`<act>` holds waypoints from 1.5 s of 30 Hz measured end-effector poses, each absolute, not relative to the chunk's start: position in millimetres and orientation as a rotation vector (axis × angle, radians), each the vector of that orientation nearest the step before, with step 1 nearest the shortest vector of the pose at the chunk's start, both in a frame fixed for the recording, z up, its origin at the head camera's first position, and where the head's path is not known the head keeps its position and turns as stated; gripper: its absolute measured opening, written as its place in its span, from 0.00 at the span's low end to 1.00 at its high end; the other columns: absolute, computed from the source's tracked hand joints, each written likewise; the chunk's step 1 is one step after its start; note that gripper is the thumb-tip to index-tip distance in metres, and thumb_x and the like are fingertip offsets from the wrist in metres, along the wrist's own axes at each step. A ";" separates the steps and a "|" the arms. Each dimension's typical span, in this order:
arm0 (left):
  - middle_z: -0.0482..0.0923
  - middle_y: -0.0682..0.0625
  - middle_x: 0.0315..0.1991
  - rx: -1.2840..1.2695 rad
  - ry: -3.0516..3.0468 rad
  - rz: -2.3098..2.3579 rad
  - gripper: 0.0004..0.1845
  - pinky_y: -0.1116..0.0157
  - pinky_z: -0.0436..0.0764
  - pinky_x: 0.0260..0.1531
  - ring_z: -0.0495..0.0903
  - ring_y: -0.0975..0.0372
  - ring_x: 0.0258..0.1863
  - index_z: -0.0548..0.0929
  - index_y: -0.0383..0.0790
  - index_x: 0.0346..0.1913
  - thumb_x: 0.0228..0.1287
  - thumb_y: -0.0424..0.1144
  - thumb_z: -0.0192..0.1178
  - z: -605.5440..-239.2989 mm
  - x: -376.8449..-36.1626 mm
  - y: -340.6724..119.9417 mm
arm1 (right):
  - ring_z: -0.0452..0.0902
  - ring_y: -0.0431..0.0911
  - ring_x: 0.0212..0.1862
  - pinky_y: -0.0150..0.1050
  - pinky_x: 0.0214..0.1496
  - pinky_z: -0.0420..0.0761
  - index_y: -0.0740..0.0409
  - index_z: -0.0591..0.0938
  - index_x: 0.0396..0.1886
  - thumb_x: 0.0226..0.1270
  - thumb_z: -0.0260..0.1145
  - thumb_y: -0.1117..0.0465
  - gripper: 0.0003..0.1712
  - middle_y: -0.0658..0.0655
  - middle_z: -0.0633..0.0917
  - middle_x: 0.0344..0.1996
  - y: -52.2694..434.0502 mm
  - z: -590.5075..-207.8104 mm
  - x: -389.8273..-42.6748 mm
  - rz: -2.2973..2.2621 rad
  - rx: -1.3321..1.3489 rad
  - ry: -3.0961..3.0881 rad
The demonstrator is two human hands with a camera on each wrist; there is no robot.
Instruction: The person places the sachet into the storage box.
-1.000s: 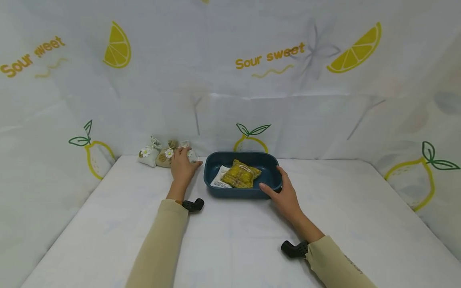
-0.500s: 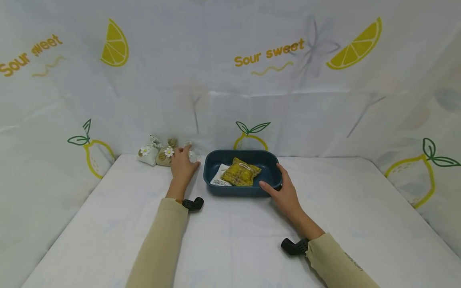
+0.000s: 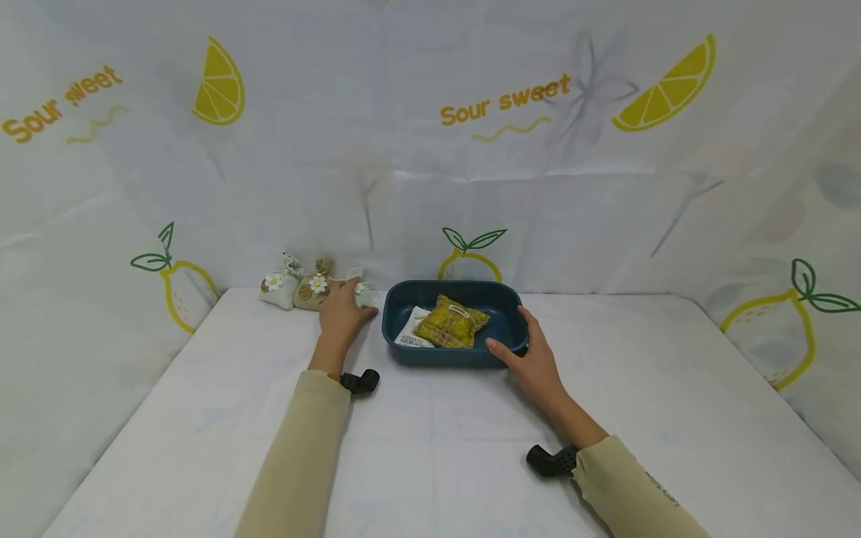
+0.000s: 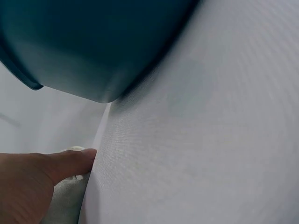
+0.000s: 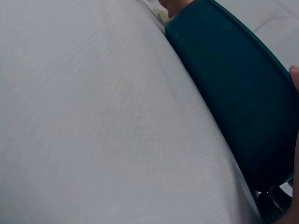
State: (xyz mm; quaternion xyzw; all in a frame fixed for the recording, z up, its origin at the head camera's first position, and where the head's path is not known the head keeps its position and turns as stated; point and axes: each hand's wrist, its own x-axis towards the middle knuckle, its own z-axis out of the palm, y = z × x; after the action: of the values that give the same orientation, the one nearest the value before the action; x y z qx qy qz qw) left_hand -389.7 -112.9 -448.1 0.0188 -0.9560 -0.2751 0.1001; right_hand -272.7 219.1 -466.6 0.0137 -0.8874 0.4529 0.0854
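A dark blue tray (image 3: 444, 356) sits at the back middle of the white table, holding a yellow sachet (image 3: 451, 323) and a white printed packet (image 3: 410, 332). My right hand (image 3: 531, 359) grips the tray's front right corner, thumb on the front wall and fingers over the rim. My left hand (image 3: 341, 314) lies just left of the tray, with its fingers round a small white sachet (image 3: 366, 293). In the left wrist view my thumb (image 4: 51, 170) presses that sachet (image 4: 65, 203) below the tray's underside (image 4: 93, 46). The right wrist view shows the tray's outer wall (image 5: 233, 102).
Two more sachets stand against the back wall left of my left hand: a white one (image 3: 277, 288) and a tan one (image 3: 312, 288), each with a daisy. Lemon-print cloth walls close the table at the back and on both sides.
My left hand has shifted slightly on the white sachet, which now shows more past the fingertips. The right hand and tray have stayed in place.
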 end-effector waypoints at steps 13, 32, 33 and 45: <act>0.72 0.35 0.67 0.097 -2.659 -0.982 0.36 0.44 0.75 0.63 0.74 0.42 0.66 0.73 0.41 0.71 0.59 0.40 0.71 -444.1 -386.2 -116.5 | 0.45 0.61 0.82 0.65 0.79 0.55 0.48 0.47 0.83 0.69 0.66 0.40 0.54 0.61 0.50 0.83 218.8 -467.9 -271.5 1.365 0.052 -2.645; 0.71 0.42 0.70 0.011 -2.560 -1.009 0.37 0.45 0.77 0.61 0.74 0.47 0.67 0.72 0.50 0.73 0.60 0.47 0.73 -390.3 -370.3 -94.6 | 0.46 0.61 0.82 0.65 0.78 0.55 0.49 0.47 0.83 0.69 0.66 0.41 0.54 0.61 0.50 0.82 220.4 -468.4 -273.1 1.357 0.052 -2.641; 0.71 0.42 0.70 -0.003 -2.554 -1.009 0.37 0.45 0.78 0.61 0.74 0.47 0.67 0.72 0.51 0.73 0.60 0.47 0.73 -387.9 -369.3 -93.2 | 0.46 0.61 0.82 0.65 0.78 0.55 0.49 0.47 0.83 0.69 0.66 0.41 0.54 0.61 0.50 0.82 220.3 -468.4 -273.1 1.359 0.052 -2.641; 0.72 0.43 0.69 -0.197 -2.504 -1.050 0.37 0.48 0.83 0.52 0.80 0.47 0.59 0.73 0.55 0.73 0.60 0.49 0.73 -357.3 -347.2 -67.2 | 0.46 0.61 0.82 0.64 0.79 0.57 0.49 0.46 0.83 0.69 0.66 0.40 0.54 0.61 0.50 0.83 220.2 -467.9 -274.3 1.364 0.048 -2.639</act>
State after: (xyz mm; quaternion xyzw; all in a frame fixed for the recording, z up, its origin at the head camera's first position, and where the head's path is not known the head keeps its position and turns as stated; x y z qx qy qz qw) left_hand -347.2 -67.2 -357.3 -0.0708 -0.8997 -0.3773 0.2079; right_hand -274.3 220.2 -467.9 0.0161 -0.8850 0.4575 0.0851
